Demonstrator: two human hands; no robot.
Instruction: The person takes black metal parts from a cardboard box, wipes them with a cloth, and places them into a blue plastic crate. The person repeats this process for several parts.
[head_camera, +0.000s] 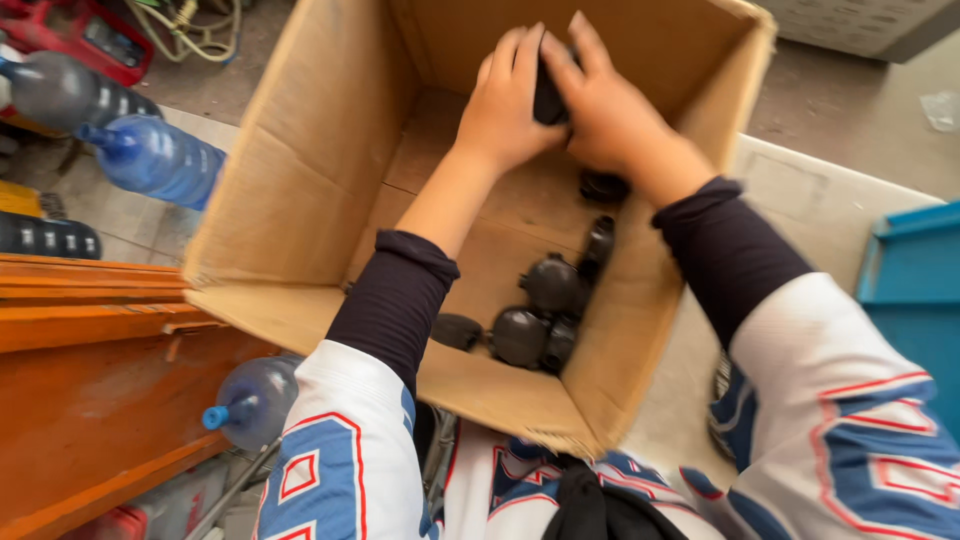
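Both my hands reach deep into an open cardboard box (300, 180). My left hand (505, 105) and my right hand (610, 110) are wrapped together around one black part (547, 100), held above the box floor near the far wall. Several more black rounded parts (545, 310) lie on the box bottom toward its near right corner, and one black part (603, 186) sits just below my right wrist. My sleeves are dark at the cuff and white with red and blue above.
An orange wooden bench (90, 360) runs along the left. Blue water bottles (155, 160) lie beside the box at upper left and another blue bottle (250, 400) lower left. A blue bin (915, 290) stands at the right on the concrete floor (820, 190).
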